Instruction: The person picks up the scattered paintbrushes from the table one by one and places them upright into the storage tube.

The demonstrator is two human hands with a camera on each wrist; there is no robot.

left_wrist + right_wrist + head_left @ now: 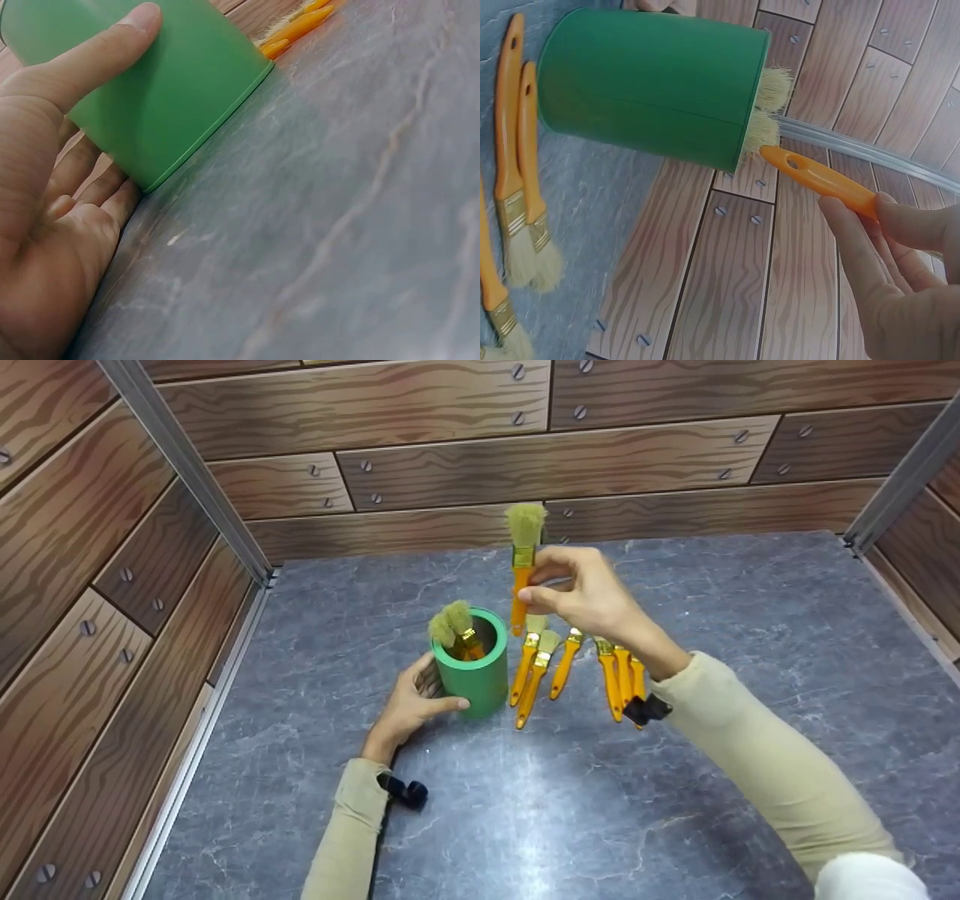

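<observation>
A green cylindrical cup (480, 682) stands upright on the table. My left hand (409, 701) holds it from the left, thumb across its near side and fingers behind. Two paintbrushes (454, 624) lean inside, bristles sticking out over the rim. Above and to the right of the cup, my right hand (589, 589) pinches another paintbrush (521, 577) by its orange handle, bristles up. In the right wrist view, the handle end of that held brush (825, 180) points toward the cup's mouth, overlapping the bristles there.
Several paintbrushes with orange handles lie right of the cup, among them a near pair (531, 690), a single brush (566, 667) and a group (611, 682) partly under my right forearm. Wood-patterned walls (450, 532) border the grey marbled table (300, 720) at the back and sides.
</observation>
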